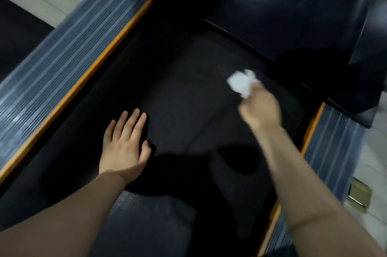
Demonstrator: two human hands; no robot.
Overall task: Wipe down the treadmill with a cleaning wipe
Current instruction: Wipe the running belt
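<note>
While the left hand (125, 143) lies flat, fingers straight, on the treadmill's dark belt (188, 110), seemingly to brace the person leaning over it, the right hand (260, 108) grips a crumpled white wipe (243, 83) (blurred) near the front of the belt, just short of the black motor cover (261, 20). Both ribbed side rails (62, 55) flank the 2 hands.
</note>
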